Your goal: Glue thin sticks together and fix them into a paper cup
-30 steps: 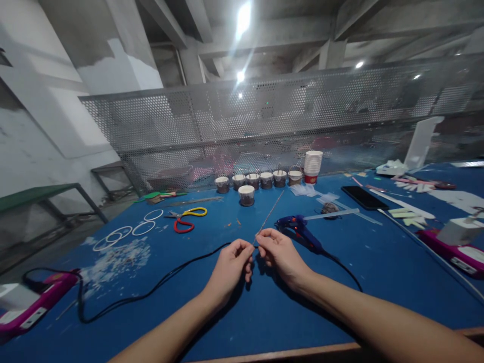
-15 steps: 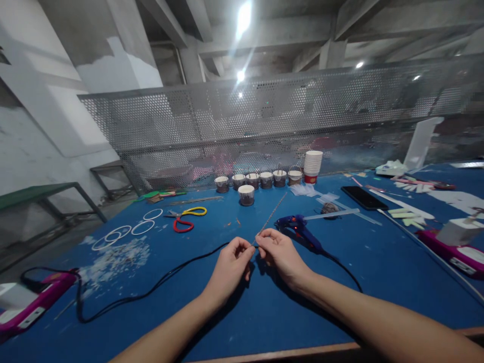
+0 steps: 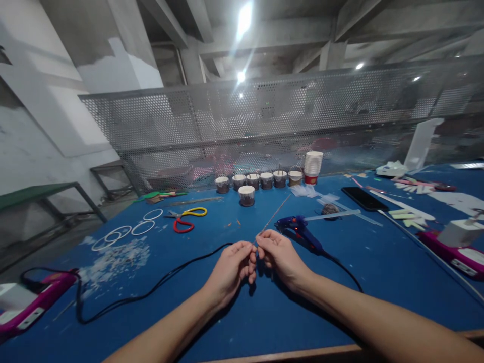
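A thin brownish twisted strand point(image 3: 277, 212) slants up and away from between my fingertips. My left hand point(image 3: 234, 267) pinches its near end, with the other fingers curled below. Right beside it, my right hand point(image 3: 280, 256) pinches the strand between thumb and forefinger. Beyond the hands stands a white-rimmed cup with a dark lower part point(image 3: 247, 195). To the right lies a blue glue gun point(image 3: 299, 231) with a clear glue stick in its back and a small red light on. Scissors point(image 3: 185, 220) with red and yellow handles lie to the left.
Several similar cups point(image 3: 266, 180) line the back beside a stack of paper cups point(image 3: 313, 167). White rings point(image 3: 142, 228) and scraps lie left. A black cable point(image 3: 162, 280) crosses the blue table point(image 3: 151, 327). A phone point(image 3: 364, 198) and magenta power strips point(image 3: 459, 256) sit at the sides.
The fingers of my left hand have curled and shifted slightly at the strand's near end. The strand's far tip has swung a little to the right.
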`<state>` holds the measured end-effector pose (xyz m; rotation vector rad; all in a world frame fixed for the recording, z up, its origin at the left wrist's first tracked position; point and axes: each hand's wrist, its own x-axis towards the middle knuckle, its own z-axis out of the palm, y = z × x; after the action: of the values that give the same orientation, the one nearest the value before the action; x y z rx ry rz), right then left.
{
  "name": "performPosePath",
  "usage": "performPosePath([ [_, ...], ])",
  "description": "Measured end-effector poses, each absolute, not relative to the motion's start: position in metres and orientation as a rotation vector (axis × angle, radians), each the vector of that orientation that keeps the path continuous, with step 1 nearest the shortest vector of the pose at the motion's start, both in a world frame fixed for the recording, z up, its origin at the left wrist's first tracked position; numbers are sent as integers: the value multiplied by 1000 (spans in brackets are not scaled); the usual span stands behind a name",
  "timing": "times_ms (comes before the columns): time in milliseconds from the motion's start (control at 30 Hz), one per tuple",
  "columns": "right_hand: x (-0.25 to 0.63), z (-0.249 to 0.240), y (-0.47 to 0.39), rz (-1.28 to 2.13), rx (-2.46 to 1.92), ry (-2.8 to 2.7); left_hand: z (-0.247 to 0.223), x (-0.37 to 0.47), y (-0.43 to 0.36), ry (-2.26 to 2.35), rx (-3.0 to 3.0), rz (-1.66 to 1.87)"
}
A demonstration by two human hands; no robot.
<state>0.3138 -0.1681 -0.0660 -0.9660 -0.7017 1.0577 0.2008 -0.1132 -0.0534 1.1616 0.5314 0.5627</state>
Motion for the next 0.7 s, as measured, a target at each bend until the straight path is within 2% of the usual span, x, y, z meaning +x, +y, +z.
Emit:
performPosePath([
  [300,316,-64,-171,925,-1089,-791,-48,198,-118,717,1548,696],
  [700,315,-65,-168,1123,-910,-691,-57,202,-109,487,1096,546],
])
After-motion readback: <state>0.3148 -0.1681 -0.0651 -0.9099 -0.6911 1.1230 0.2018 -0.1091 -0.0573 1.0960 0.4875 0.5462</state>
